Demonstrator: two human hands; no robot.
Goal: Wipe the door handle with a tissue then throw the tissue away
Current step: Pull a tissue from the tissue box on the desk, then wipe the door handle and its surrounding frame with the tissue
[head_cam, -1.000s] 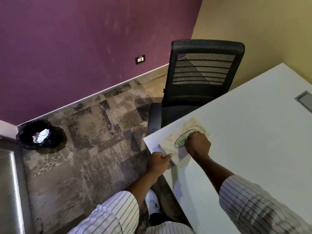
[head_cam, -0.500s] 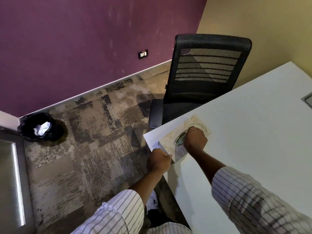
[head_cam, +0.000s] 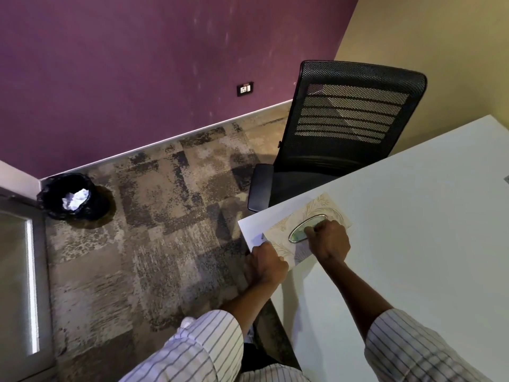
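A beige patterned tissue box with an oval slot lies on the near corner of the white table. My left hand is closed on the box's near end, at the table edge. My right hand rests on the box top, its fingers pinched at the slot; whether they hold a tissue is hidden. A black bin with crumpled white paper inside stands on the carpet by the purple wall, far left. The door handle is not in view.
A black mesh office chair is pushed against the table's far side. A glass door panel with a grey frame runs along the left edge. Patterned carpet lies between the table and the bin.
The view has shifted slightly. My right hand has slid a little along the box top, from over the slot to its right end. My left hand stays on the box's end.
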